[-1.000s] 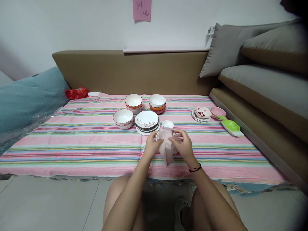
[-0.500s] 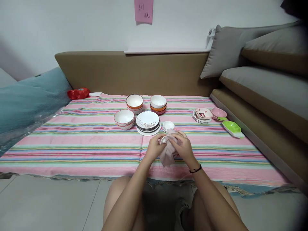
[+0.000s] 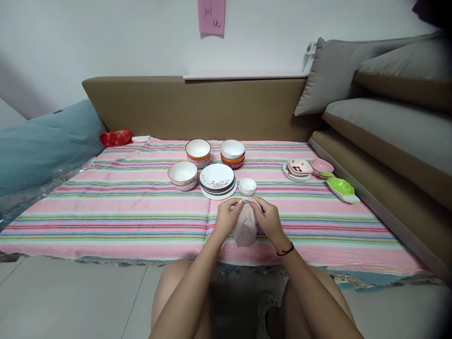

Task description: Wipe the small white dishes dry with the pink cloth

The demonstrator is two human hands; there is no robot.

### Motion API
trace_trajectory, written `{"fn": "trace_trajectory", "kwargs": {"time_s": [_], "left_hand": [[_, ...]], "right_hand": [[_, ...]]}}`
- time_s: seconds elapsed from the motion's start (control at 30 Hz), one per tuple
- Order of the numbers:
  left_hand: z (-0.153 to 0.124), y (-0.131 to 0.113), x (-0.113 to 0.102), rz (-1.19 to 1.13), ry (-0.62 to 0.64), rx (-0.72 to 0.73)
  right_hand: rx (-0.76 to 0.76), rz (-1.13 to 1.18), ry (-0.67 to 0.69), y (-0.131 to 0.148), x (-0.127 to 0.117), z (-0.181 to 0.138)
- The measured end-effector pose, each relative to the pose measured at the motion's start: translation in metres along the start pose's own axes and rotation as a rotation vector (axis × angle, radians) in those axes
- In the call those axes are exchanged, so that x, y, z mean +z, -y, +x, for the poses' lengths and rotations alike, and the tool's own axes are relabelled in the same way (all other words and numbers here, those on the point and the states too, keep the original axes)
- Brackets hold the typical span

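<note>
Both hands meet over the striped cover, just in front of the small stacked white dishes point(image 3: 247, 185). Between them hangs a pale pinkish cloth point(image 3: 246, 228), its lower end loose. My left hand point(image 3: 227, 217) is closed at the cloth's left edge, pinching a small white dish point(image 3: 243, 201) of which only a sliver of rim shows. My right hand point(image 3: 269, 217) is closed on the cloth's upper right side. The cloth hides most of the dish. A stack of plates point(image 3: 216, 177), the top one flower-patterned, stands beyond my left hand.
Stacked bowls stand behind: a red-rimmed pair point(image 3: 182, 173), a dark-rimmed stack point(image 3: 198, 149) and a white-topped stack point(image 3: 232, 150). To the right lie a square strawberry-coloured bowl point(image 3: 299, 166) on plates, a pink dish point(image 3: 321, 165) and a green leaf-shaped dish point(image 3: 342, 189). Cushions point(image 3: 391, 127) border the right.
The cloth now drapes over the dish, which showed more of its white face before. My right hand's fingers have drawn in and lowered slightly; the left has barely moved.
</note>
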State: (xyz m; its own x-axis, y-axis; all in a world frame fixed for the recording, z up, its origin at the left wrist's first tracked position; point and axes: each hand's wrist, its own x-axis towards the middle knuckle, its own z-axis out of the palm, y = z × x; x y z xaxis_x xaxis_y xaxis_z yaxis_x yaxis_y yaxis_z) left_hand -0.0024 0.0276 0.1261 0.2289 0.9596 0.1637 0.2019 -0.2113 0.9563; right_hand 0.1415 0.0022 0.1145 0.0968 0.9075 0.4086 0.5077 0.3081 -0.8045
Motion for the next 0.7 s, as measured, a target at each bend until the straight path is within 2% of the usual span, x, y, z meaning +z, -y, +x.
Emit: {"fn": "trace_trajectory", "kwargs": {"time_s": [0.1, 0.2, 0.3, 0.5, 0.6, 0.7], "left_hand": [[0.0001, 0.0011, 0.0001, 0.076, -0.044, -0.017], [-0.0006, 0.0005, 0.0006, 0.161, -0.084, -0.008], [-0.0015, -0.0007, 0.0015, 0.202, -0.080, 0.024], [-0.0037, -0.0015, 0.0037, 0.251, -0.047, 0.072], [-0.0045, -0.0020, 0.0032, 0.282, -0.041, 0.081], [-0.0041, -0.0031, 0.0014, 0.308, -0.008, 0.103]], "right_hand": [[-0.020, -0.059, -0.097, -0.0016, 0.0007, 0.0006], [0.094, -0.099, -0.150, -0.0030, 0.0005, -0.0015], [0.143, -0.095, -0.078, -0.0032, -0.0003, -0.0041], [0.027, -0.051, 0.046, -0.0033, 0.0020, -0.0038], [0.011, -0.029, 0.062, -0.0022, 0.0028, -0.0031], [0.039, -0.010, 0.018, -0.0017, 0.0018, -0.0022]]}}
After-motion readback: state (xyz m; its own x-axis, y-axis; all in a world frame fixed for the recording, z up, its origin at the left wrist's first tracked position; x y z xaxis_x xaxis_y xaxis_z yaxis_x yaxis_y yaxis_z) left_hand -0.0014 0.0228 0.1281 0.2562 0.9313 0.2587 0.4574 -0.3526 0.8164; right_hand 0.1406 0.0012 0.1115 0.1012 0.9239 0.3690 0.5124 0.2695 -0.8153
